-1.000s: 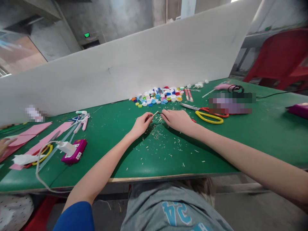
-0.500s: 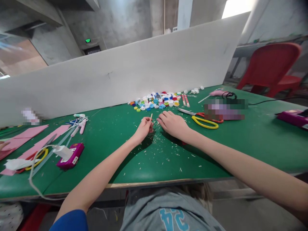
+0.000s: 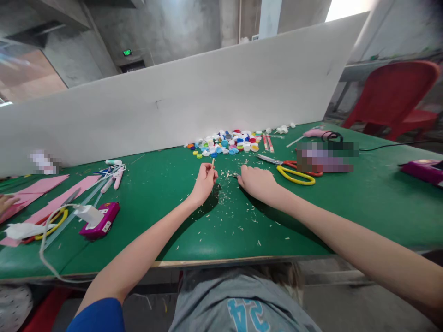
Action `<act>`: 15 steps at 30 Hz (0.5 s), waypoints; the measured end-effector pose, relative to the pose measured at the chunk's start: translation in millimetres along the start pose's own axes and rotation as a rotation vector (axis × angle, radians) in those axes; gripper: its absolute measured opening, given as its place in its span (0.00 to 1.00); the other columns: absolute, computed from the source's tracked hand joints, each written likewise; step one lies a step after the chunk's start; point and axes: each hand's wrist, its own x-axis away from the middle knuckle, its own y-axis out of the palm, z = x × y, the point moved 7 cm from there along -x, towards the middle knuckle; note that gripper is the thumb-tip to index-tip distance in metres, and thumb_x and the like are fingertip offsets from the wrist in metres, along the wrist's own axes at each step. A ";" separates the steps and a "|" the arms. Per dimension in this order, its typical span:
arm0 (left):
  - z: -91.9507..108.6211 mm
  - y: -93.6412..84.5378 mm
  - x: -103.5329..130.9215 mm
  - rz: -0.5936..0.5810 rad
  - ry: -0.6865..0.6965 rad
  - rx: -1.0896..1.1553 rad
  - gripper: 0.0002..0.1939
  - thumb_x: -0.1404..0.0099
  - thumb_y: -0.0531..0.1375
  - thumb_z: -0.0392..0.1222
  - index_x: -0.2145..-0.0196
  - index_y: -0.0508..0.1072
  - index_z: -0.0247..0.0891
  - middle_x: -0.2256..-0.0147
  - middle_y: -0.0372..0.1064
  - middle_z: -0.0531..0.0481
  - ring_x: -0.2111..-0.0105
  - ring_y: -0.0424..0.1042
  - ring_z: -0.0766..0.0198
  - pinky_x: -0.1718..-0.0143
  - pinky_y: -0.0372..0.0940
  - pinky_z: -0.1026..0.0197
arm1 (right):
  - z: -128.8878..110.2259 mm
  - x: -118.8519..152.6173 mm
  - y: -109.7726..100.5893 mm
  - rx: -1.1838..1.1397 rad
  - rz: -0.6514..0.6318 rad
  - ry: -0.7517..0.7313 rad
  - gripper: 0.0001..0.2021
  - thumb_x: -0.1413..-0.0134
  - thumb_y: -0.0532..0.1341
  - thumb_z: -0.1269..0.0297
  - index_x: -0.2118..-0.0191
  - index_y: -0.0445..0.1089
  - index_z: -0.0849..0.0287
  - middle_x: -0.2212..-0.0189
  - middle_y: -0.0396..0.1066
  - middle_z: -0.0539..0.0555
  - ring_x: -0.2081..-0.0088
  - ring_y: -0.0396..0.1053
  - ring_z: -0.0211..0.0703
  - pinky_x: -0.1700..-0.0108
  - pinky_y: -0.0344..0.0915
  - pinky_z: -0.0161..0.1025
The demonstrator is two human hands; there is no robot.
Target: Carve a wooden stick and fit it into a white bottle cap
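A thin wooden stick (image 3: 212, 163) stands up out of my left hand (image 3: 203, 183), pinched between thumb and fingers. My right hand (image 3: 258, 181) is closed a short way to the right, just above the green table. From its fingertips pokes a thin dark tip (image 3: 235, 175); the rest of that object is hidden in the hand. Pale wood shavings (image 3: 226, 196) lie scattered on the table between and below both hands. The hands are apart, and the stick does not touch the right hand.
Colourful bottle caps (image 3: 224, 143) are heaped against the white partition (image 3: 166, 110). Scissors (image 3: 294, 175) with yellow and red handles lie to the right, near a pink glue gun (image 3: 316, 133). Leftward are a purple power strip (image 3: 104, 220), pink sheets (image 3: 41, 191) and another person's hand (image 3: 7, 203).
My hands have moved apart: the left one slightly left with the stick, the right one slightly right. The dark tip at my right fingertips now shows. The view has shifted a little.
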 end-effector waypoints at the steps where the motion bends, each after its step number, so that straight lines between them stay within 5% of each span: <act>1: 2.8 0.1 1.2 0.011 0.017 0.002 0.04 0.29 0.47 0.34 0.63 0.56 0.39 0.73 0.59 0.58 0.78 0.55 0.74 0.74 0.54 0.68 | 0.5 0.0 -0.5 -0.026 0.002 0.007 0.18 0.33 0.45 0.62 0.49 0.64 0.69 0.59 0.73 0.70 0.54 0.73 0.56 0.62 0.63 0.42; 9: 3.1 2.2 2.5 0.011 0.007 0.057 0.04 0.28 0.46 0.35 0.63 0.54 0.40 0.73 0.53 0.59 0.79 0.50 0.74 0.75 0.53 0.67 | 6.2 -9.4 13.8 -0.154 -0.072 -0.118 0.11 0.36 0.47 0.67 0.55 0.63 0.62 0.60 0.73 0.65 0.59 0.72 0.52 0.65 0.59 0.39; 15: -0.7 1.4 2.6 0.011 -0.008 0.029 0.02 0.29 0.47 0.36 0.62 0.54 0.41 0.73 0.52 0.59 0.79 0.51 0.74 0.76 0.52 0.68 | 2.4 -14.6 9.5 -0.491 0.006 -0.140 0.15 0.32 0.40 0.60 0.55 0.61 0.57 0.60 0.73 0.58 0.67 0.69 0.44 0.68 0.56 0.37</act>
